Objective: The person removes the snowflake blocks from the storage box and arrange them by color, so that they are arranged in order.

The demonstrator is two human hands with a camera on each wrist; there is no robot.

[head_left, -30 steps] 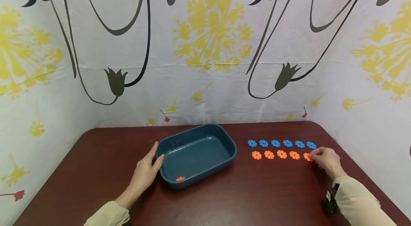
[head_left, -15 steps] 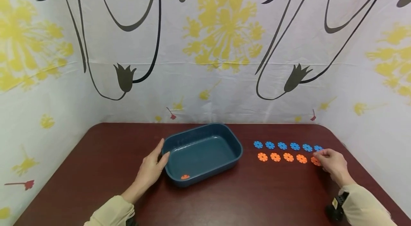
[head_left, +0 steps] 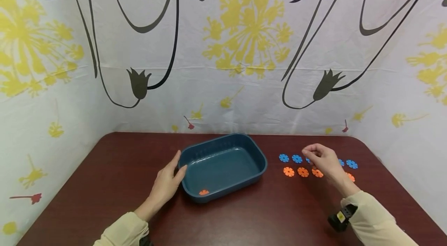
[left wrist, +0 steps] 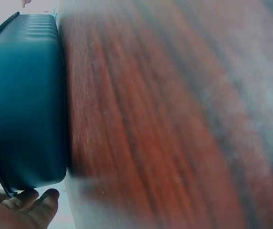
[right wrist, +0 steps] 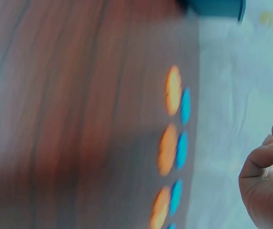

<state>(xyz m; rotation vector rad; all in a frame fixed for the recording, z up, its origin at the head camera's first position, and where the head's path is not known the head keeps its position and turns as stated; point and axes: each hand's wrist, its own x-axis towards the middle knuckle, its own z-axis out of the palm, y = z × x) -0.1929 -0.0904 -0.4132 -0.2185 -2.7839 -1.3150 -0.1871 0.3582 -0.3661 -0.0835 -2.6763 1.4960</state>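
Observation:
My left hand (head_left: 165, 184) grips the left end of a deep teal rectangular dish (head_left: 223, 189), thumb over the rim and fingers along the outside. In the left wrist view the fingertips (left wrist: 48, 200) curl at the end of the dish. An orange notched snowflake disc (head_left: 204, 192) lies inside, partly hidden by the front wall. My right hand (head_left: 324, 160) is above two rows of such discs, blue discs (head_left: 284, 158) behind and orange discs (head_left: 288, 172) in front. Its fingers are loosely curled, tips close together, with nothing visible between them; it hides some discs.
The dark red wooden table (head_left: 237, 222) has rounded back corners. White cloth (head_left: 223, 114) printed with yellow and grey flowers hangs behind it and at both sides. The dish stands left of the rows, with a gap of bare table between.
My right hand has left the right end of the orange row and moved left, up over the rows. The left hand keeps its grip on the dish. The head view has shifted slightly.

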